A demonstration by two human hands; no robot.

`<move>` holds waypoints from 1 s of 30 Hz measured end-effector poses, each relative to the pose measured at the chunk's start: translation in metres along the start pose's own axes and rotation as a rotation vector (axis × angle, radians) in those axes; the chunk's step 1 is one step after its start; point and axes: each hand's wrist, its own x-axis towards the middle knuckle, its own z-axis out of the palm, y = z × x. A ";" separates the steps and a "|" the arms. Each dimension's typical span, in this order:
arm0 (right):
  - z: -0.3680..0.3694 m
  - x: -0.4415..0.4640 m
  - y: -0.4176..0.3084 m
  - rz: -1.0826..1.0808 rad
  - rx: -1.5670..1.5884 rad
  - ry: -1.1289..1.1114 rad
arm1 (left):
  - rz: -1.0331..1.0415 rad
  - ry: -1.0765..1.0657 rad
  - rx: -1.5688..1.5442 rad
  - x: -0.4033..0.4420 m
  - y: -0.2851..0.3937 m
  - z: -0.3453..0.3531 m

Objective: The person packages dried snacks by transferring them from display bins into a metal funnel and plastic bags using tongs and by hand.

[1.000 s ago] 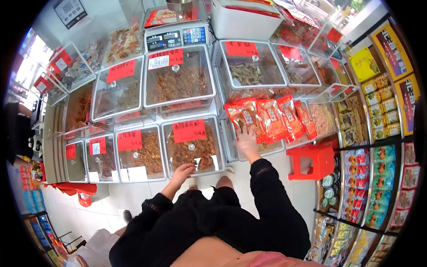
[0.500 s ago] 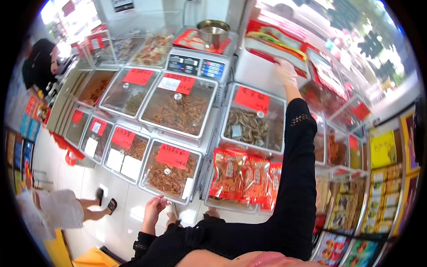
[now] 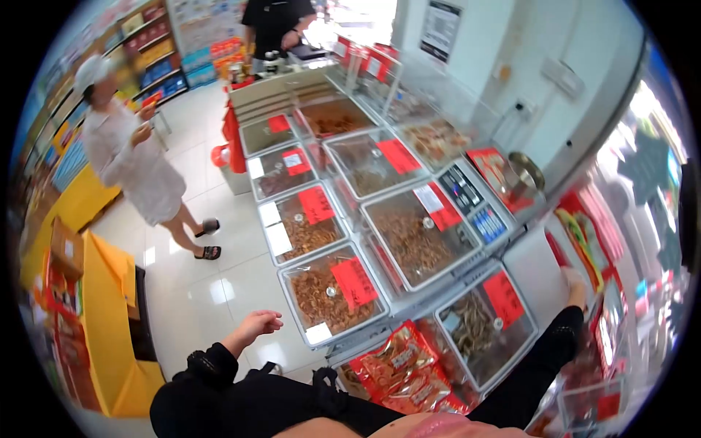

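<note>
My right hand [image 3: 575, 286] reaches out to the white box [image 3: 534, 263] beside the window and lies at its rim, next to red and green packaging [image 3: 584, 244]. Its fingers are blurred, and I cannot make out whether they grip anything. My left hand [image 3: 257, 327] hangs over the floor, left of the counter, holding nothing, with its fingers loosely apart. Closest to it is a clear-lidded bin of dried brown food [image 3: 310, 298] with a red label. Below my right forearm sits another lidded bin of greyish dried pieces [image 3: 471, 328].
Red snack bags [image 3: 398, 358] lie at the counter's near end. A digital scale [image 3: 467, 193] stands by a metal bowl [image 3: 526, 171]. A person in white [image 3: 131, 146] stands on the left; another in black [image 3: 274, 29] is behind the counter. A yellow-draped table [image 3: 109, 321] is at lower left.
My view has turned left, bringing the person in white and yellow-draped table further into sight. My right hand stays by the white box; my left hand still hangs free, its fingers more stretched.
</note>
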 end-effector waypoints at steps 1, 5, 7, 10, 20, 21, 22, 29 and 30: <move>-0.012 -0.009 -0.009 0.046 0.020 0.016 | -0.004 0.003 -0.007 -0.002 -0.003 -0.003; -0.025 -0.033 -0.021 0.151 0.126 0.047 | 0.003 0.046 -0.060 -0.016 -0.006 -0.012; -0.031 -0.041 -0.021 0.180 0.206 0.077 | -0.007 0.032 -0.088 -0.016 -0.009 -0.015; -0.045 -0.049 -0.022 0.199 0.466 0.185 | 0.013 0.053 -0.136 -0.020 0.000 -0.014; -0.221 -0.232 -0.195 -0.268 0.667 0.942 | 0.354 -0.262 0.006 -0.007 0.043 0.036; -0.223 -0.241 -0.223 -0.356 0.678 0.909 | 0.433 -0.317 0.069 -0.003 0.053 0.048; -0.211 -0.245 -0.260 -0.446 1.161 0.722 | 0.515 -0.379 0.132 0.002 0.065 0.061; -0.202 -0.297 -0.441 -0.527 1.554 0.081 | 1.207 -0.034 0.398 -0.006 0.159 0.077; -0.205 -0.301 -0.454 -0.516 1.547 0.080 | 1.383 0.103 0.555 -0.008 0.171 0.064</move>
